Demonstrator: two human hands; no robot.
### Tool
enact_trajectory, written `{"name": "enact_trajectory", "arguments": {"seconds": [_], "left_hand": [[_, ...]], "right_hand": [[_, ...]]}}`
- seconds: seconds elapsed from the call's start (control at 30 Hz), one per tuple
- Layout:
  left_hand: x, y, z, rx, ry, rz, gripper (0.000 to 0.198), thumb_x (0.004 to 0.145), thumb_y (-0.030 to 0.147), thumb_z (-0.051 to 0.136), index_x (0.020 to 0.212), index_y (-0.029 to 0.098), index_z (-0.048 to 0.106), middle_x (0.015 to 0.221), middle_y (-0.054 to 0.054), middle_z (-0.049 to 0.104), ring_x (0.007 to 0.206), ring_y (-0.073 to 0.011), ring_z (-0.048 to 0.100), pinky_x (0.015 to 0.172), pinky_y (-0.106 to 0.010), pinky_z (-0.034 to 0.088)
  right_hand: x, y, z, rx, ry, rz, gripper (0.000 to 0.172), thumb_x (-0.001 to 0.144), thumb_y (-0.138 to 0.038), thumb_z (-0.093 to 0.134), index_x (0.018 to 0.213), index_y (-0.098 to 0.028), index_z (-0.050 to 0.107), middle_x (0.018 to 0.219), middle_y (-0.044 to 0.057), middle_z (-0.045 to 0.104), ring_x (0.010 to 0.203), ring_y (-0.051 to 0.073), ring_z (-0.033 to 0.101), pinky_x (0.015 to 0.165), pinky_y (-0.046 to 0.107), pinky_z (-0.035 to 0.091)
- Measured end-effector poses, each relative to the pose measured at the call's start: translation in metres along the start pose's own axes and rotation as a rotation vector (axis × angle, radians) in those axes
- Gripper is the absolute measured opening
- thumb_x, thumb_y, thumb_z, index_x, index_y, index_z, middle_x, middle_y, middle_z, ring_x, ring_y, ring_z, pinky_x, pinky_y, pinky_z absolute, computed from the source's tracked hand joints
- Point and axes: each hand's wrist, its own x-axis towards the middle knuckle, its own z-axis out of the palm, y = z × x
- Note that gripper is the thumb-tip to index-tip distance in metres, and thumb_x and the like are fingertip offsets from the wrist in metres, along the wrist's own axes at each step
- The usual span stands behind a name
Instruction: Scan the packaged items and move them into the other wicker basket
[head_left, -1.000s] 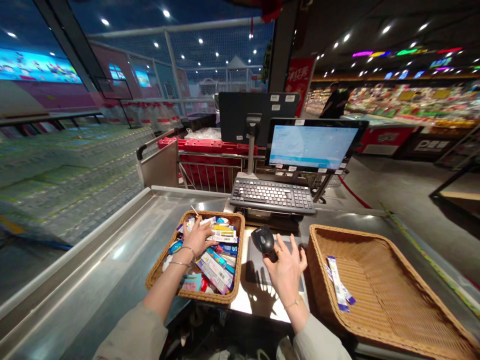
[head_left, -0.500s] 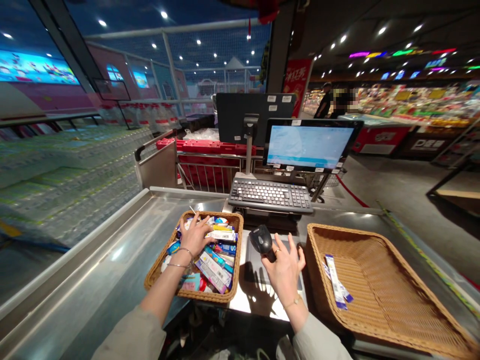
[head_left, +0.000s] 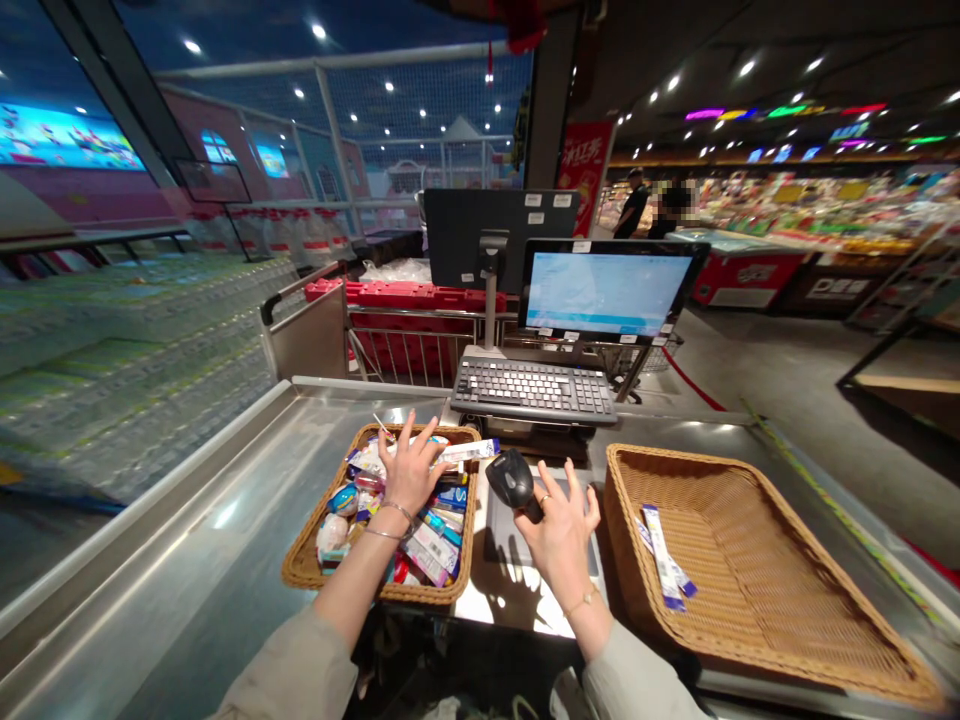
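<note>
Over the left wicker basket (head_left: 300, 560), full of small packaged goods, my left hand (head_left: 409, 472) pinches a slim white and purple packet (head_left: 471, 450). That packet points right, past the basket's rim toward the scanner. My right hand (head_left: 559, 535) holds a black handheld scanner (head_left: 511, 480) between thumb and index finger, its other fingers spread. The scanner head is close to the packet's end. In the right wicker basket (head_left: 750, 540) lie a white and purple stick packet (head_left: 661, 560) and another partly under it.
A keyboard (head_left: 534, 390) and a lit screen (head_left: 607, 290) stand beyond the baskets. The metal counter (head_left: 225, 500) has a raised left edge. A shopping cart (head_left: 409, 340) is behind it, and two people stand far back.
My left hand has moved up and right, bringing the slim packet out over the basket's right rim. The right hand keeps holding the scanner. The whole view has shifted slightly.
</note>
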Motion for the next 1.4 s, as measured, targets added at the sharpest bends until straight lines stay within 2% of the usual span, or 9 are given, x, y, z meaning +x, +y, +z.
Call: {"name": "enact_trajectory", "arguments": {"seconds": [0.23, 0.97, 1.1, 1.4], "left_hand": [[0.005, 0.018, 0.010, -0.034, 0.016, 0.036, 0.012, 0.082, 0.034, 0.066, 0.092, 0.028, 0.066, 0.139, -0.003, 0.055, 0.142, -0.0341, 0.029, 0.111, -0.070, 0.002], [0.016, 0.036, 0.023, -0.082, 0.005, 0.056, 0.013, 0.082, 0.036, 0.064, 0.091, 0.027, 0.066, 0.139, -0.004, 0.055, 0.143, -0.0341, 0.027, 0.112, -0.069, 0.001], [0.021, 0.044, 0.024, -0.087, 0.012, 0.069, 0.011, 0.084, 0.036, 0.063, 0.090, 0.027, 0.065, 0.140, -0.003, 0.054, 0.143, -0.0332, 0.027, 0.112, -0.069, 0.001], [0.038, 0.071, 0.027, -0.122, 0.013, 0.132, 0.009, 0.085, 0.033, 0.061, 0.091, 0.027, 0.065, 0.139, -0.003, 0.055, 0.143, -0.0320, 0.027, 0.112, -0.068, 0.001]], "right_hand": [[-0.001, -0.001, -0.004, 0.008, -0.018, 0.015, 0.027, 0.072, -0.021, 0.060, 0.096, -0.028, 0.069, 0.134, -0.002, 0.058, 0.141, 0.031, 0.027, 0.112, 0.058, 0.010], [-0.003, 0.011, -0.009, 0.025, -0.021, 0.028, 0.027, 0.072, -0.020, 0.058, 0.096, -0.027, 0.069, 0.130, -0.001, 0.061, 0.141, 0.029, 0.026, 0.111, 0.056, 0.010], [-0.003, 0.017, -0.011, -0.006, 0.011, 0.053, 0.025, 0.072, -0.022, 0.059, 0.094, -0.028, 0.069, 0.130, -0.001, 0.061, 0.140, 0.029, 0.026, 0.110, 0.056, 0.010], [-0.007, 0.046, -0.022, -0.123, 0.115, 0.089, 0.032, 0.075, -0.024, 0.059, 0.106, -0.028, 0.067, 0.133, 0.003, 0.059, 0.138, 0.032, 0.029, 0.107, 0.057, 0.014]]}}
